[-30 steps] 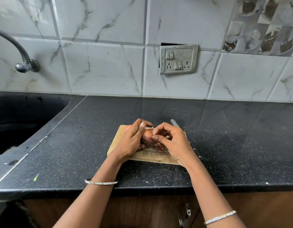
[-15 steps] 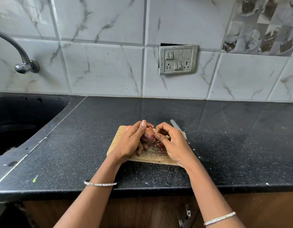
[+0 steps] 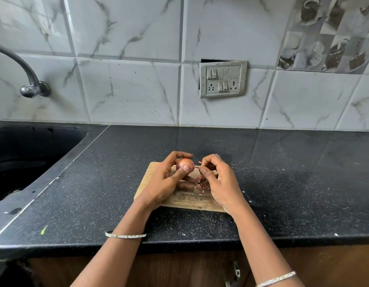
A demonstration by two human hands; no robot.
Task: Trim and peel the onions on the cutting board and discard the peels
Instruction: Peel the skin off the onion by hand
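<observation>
Bangle (image 3: 125, 236) on the left forearm, second bangle (image 3: 275, 278) on the right, both arms coming in over the near edge of the black counter (image 3: 283, 193). A small green fleck (image 3: 43, 230) lies on the counter near the left front edge.

Next out, the wooden board (image 3: 187, 200) lies flat on the counter, scored with cut marks. Both hands work above it.

Left hand (image 3: 167, 183): thumb and fingers curled round the onion (image 3: 184, 163), which it holds lifted over the far half of the board, the thumb tip pressed on its front. I cannot tell how much skin is left on it.

Right hand (image 3: 220, 183): fingers curled in, thumb and forefinger pinching a thin strip of peel (image 3: 197, 167) that reaches across to the onion's right side.

Reddish scraps (image 3: 200, 183) lie in a loose heap on the board between the two hands.

A knife (image 3: 246, 198) lies along the board's right edge, mostly hidden under the right hand. I see the dark riveted handle and a bit of the tip.

Farther off, a dark sink (image 3: 24, 158) is set into the counter at left, with a curved tap (image 3: 24, 75) on the wall above. A switch plate (image 3: 223, 79) is mounted on the marbled tiles (image 3: 127, 94) straight ahead.
</observation>
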